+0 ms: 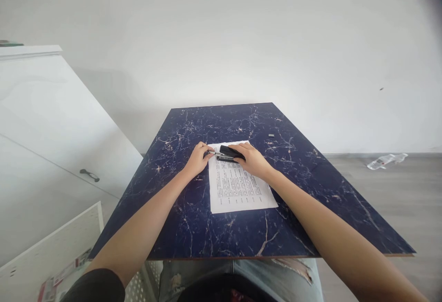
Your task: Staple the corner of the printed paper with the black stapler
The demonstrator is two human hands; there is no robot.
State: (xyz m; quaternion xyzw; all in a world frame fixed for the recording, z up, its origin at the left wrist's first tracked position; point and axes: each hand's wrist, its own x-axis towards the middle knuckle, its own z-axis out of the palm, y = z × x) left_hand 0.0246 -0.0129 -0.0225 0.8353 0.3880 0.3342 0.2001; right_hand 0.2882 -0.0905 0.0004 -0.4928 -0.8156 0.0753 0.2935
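A black stapler (pixel 228 152) lies over the upper part of a printed sheet of paper (pixel 241 194), its front end pointing left and its jaws apart. My right hand (pixel 254 160) is wrapped around the stapler's rear end. At the front end, my left hand (pixel 199 158) pinches a thin silver metal piece (pixel 213 153) that reaches to the stapler; whether it is part of the stapler I cannot tell. The left fingertips are by the paper's upper left corner.
The dark blue marbled table (pixel 221 237) stands against a white wall. A small grey piece (pixel 271 135) lies right of the paper. On the left is a white cabinet (pixel 51 131) with a dark handle (pixel 90 175). Clear plastic packaging (pixel 381 161) lies on the floor at right.
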